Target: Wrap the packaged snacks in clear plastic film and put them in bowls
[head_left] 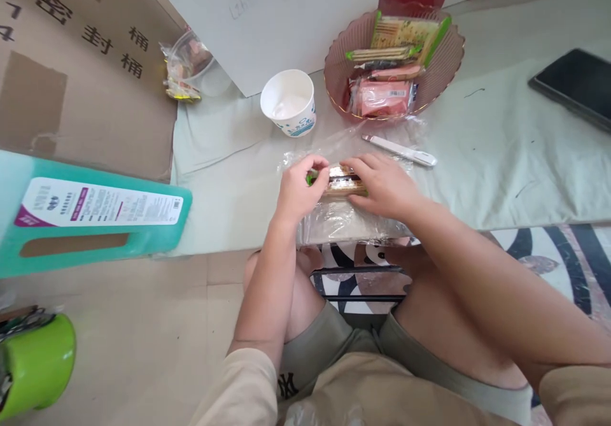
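A packet of crackers (pixel 341 187) in a clear wrapper with green ends lies between my two hands, over a crinkled sheet of clear plastic film (pixel 329 219). My left hand (pixel 301 187) pinches the packet's left end between thumb and fingers. From the other side, my right hand (pixel 379 184) grips its right end, fingers along the top and thumb below. Just beyond my right hand lies a white-handled utility knife (pixel 403 151). A pink ribbed bowl (pixel 338 72) behind it holds several more cracker packets and pink-wrapped packets (pixel 384 97).
A white paper cup (pixel 289 104) stands behind my left hand. To the left are a large cardboard box (pixel 95 107), a teal jug (pixel 153 238) and a clear plastic tub (pixel 191 63). A black phone (pixel 577 85) lies far right. A green bin (pixel 41 362) stands on the floor.
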Motion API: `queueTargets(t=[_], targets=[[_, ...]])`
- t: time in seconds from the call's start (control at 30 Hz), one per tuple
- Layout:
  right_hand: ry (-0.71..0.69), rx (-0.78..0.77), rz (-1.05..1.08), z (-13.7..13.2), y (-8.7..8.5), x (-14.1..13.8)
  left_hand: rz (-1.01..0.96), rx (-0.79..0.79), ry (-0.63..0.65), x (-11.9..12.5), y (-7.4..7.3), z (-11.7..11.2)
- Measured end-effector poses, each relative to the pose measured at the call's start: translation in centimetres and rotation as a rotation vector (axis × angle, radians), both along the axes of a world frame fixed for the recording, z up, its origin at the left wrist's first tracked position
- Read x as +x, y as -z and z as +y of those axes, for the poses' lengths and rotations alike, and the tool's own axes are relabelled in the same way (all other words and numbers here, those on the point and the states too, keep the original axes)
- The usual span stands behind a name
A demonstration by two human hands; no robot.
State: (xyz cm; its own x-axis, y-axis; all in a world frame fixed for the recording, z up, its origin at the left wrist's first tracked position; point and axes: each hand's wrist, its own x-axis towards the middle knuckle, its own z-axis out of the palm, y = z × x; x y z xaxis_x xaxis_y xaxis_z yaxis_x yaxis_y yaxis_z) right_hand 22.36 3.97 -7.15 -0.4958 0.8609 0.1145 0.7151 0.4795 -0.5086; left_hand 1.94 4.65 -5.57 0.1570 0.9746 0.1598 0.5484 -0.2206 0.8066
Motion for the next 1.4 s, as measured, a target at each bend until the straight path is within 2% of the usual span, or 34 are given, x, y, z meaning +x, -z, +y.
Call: queueTargets(t=[0.07,0.13,0.27,0.3,0.33,0.4,0.47,0.53,0.6,0.67,0.77,0.87,0.93,1.0,1.03,1.1,1.17,1.2,1.23,1.3,1.4], targets=[[0.033,-0.008,-0.017,0.1,0.3,-0.1,0.095,0.096,-0.027,-0.7,1.1,0.9],[0.044,-0.024,-0.016,0.1,0.5,0.0,0.171,0.179,-0.075,-1.7,1.6,1.7],[0.019,-0.038,0.016,0.3,0.4,0.2,0.272,0.292,-0.342,-2.7,1.2,2.3],[0.012,-0.042,0.022,0.3,0.3,0.3,0.27,0.314,-0.365,-2.7,0.9,2.1],[0.005,-0.046,0.026,0.2,0.3,0.4,0.258,0.332,-0.346,-2.7,0.5,1.8],[-0.011,-0.05,0.038,0.1,0.2,0.6,0.215,0.324,-0.219,-2.5,-0.3,1.1],[-0.024,-0.046,0.053,-0.1,0.1,0.8,0.172,0.216,-0.084,-2.3,-1.1,0.5],[-0.031,-0.047,0.063,-0.3,0.1,1.0,0.154,0.042,0.015,-2.0,-1.7,0.2],[-0.038,-0.064,0.067,-0.5,0.1,1.1,0.163,-0.063,0.05,-1.8,-1.8,0.2],[-0.053,-0.084,0.067,-0.5,0.0,1.2,0.185,-0.057,0.038,-1.9,-1.4,0.5],[-0.083,-0.094,0.064,-0.6,-0.1,1.2,0.284,0.001,-0.049,-2.8,0.5,1.2],[-0.087,-0.093,0.058,-0.6,-0.3,1.2,0.401,0.009,-0.275,-4.1,2.1,1.6],[-0.085,-0.101,0.058,-0.6,-0.3,1.2,0.389,0.059,-0.433,-4.5,1.5,1.4],[-0.096,-0.106,0.059,-0.6,-0.3,1.2,0.294,0.181,-0.48,-3.9,-0.4,0.7],[-0.101,-0.104,0.059,-0.6,-0.3,1.2,0.224,0.223,-0.411,-3.3,-1.6,0.2],[-0.11,-0.096,0.057,-0.6,-0.3,1.1,0.086,0.17,-0.124,-1.9,-3.5,-0.6],[-0.116,-0.081,0.06,-0.6,-0.2,1.1,0.014,-0.027,0.173,-0.7,-3.9,-0.9],[-0.118,-0.075,0.068,-0.6,-0.1,1.0,0.005,-0.105,0.23,-0.4,-3.5,-0.8],[-0.123,-0.07,0.08,-0.6,-0.1,1.0,-0.002,-0.155,0.212,-0.3,-2.7,-0.5],[-0.134,-0.07,0.113,-0.6,-0.1,1.1,-0.031,-0.249,0.066,-0.7,-0.9,0.2],[-0.143,-0.051,0.153,-0.6,-0.3,1.5,-0.066,-0.292,-0.033,-1.7,1.2,1.0]])
